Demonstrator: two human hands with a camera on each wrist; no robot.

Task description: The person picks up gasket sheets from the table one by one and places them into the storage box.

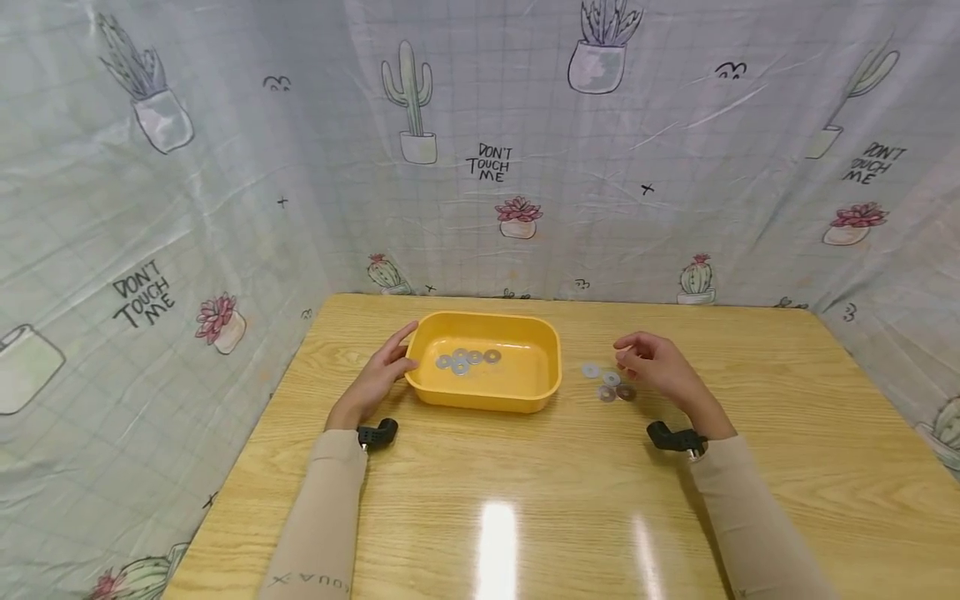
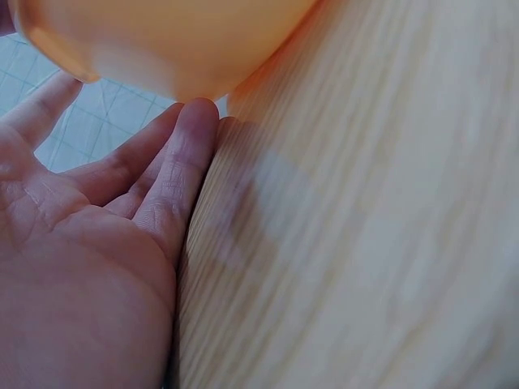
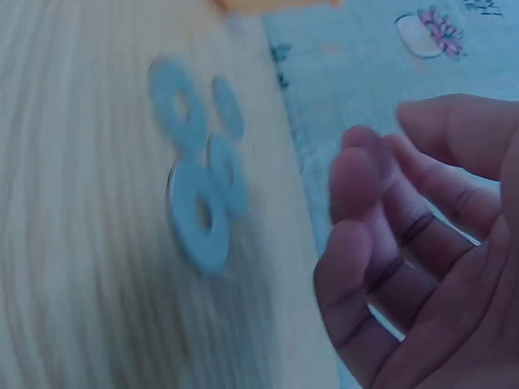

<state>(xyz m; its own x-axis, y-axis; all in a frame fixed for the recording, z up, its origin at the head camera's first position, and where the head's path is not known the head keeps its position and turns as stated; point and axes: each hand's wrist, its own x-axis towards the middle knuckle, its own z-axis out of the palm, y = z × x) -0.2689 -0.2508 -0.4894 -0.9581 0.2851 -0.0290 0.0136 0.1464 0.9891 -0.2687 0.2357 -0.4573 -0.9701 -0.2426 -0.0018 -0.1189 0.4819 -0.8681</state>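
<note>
**Left hand point(image 1: 377, 377) braces yellow, round-cornered plastic tray point(image 1: 472, 398)**

Its fingers rest nearly straight against the left end, likely for steadiness. Inside lie five ring-shaped metal washers point(image 1: 455, 368); four loose washers point(image 3: 189, 231) lie right of the tray, near the loosely curled, seemingly empty right hand point(image 1: 660, 364).

The cactus-print sheet point(image 1: 322, 217) says "DON'T TOUCH ME" three times, left, middle and right, and has little x marks. The left sleeve point(image 1: 326, 500) has letters on it too, but they are too hard to read.
</note>
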